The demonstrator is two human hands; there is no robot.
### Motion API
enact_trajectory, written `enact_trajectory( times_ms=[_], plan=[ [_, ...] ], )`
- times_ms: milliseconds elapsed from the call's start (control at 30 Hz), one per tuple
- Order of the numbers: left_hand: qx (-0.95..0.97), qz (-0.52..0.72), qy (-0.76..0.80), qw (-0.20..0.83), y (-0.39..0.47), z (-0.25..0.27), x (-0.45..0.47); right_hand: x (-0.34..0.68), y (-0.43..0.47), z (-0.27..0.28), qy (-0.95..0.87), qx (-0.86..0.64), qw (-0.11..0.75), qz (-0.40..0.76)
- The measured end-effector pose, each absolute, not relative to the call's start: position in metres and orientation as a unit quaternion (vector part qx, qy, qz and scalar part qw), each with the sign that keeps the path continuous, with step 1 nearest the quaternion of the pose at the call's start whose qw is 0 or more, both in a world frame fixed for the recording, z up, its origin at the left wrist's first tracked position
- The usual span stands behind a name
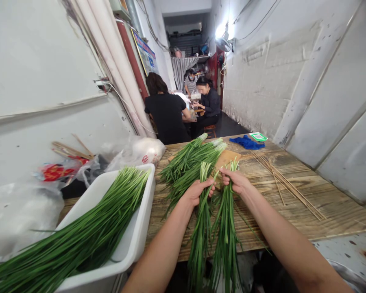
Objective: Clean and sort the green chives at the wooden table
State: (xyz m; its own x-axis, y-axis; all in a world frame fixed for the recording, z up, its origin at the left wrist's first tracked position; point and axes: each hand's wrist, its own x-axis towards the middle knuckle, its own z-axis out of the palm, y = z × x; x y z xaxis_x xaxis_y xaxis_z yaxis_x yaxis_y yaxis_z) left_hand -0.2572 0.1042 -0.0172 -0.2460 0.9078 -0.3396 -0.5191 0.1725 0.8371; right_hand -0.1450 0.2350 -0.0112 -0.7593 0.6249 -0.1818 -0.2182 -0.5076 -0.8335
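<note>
My left hand (199, 191) is closed around a bunch of garlic chives (200, 232), pale stem ends up and green leaves hanging over the table's near edge. Just to its right, my right hand (234, 179) grips a second bunch of chives (227, 228) close below the stem ends. One stem slants between the two hands, near the right fingertips. Beyond them, bundled chives (190, 158) lie on the wooden table with pale ends pointing away. At left, many long loose chives (110, 215) fill a white plastic tub (143, 219).
Thin wooden sticks (288, 185) lie on the table's right side. A blue cloth (247, 142) and a green-bordered QR card (258, 136) are at the far edge. Plastic bags (140, 152) sit behind the tub. Several people (167, 112) are around another table farther back.
</note>
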Motion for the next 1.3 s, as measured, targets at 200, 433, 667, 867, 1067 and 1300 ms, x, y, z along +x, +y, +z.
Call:
enact_trajectory(
  times_ms=[200,433,667,867,1067,1300],
  plan=[
    [0.198,0.618,0.512,0.563,0.104,-0.017,-0.255,-0.147,0.226,-0.011,-0.437,-0.236,0.238,0.834],
    [0.173,0.617,0.519,0.566,0.105,-0.016,-0.252,-0.144,0.246,-0.01,-0.385,-0.274,0.255,0.844],
    [0.242,0.586,0.521,0.572,0.104,-0.019,-0.252,-0.14,0.236,-0.006,-0.436,-0.224,0.193,0.85],
    [0.301,0.54,0.504,0.603,0.105,-0.024,-0.245,-0.145,0.22,-0.012,-0.516,-0.232,0.204,0.799],
    [0.241,0.607,0.481,0.585,0.108,-0.026,-0.25,-0.144,0.226,-0.009,-0.497,-0.245,0.223,0.802],
    [0.226,0.632,0.484,0.562,0.109,-0.025,-0.252,-0.144,0.226,-0.008,-0.484,-0.261,0.218,0.806]
  ],
)
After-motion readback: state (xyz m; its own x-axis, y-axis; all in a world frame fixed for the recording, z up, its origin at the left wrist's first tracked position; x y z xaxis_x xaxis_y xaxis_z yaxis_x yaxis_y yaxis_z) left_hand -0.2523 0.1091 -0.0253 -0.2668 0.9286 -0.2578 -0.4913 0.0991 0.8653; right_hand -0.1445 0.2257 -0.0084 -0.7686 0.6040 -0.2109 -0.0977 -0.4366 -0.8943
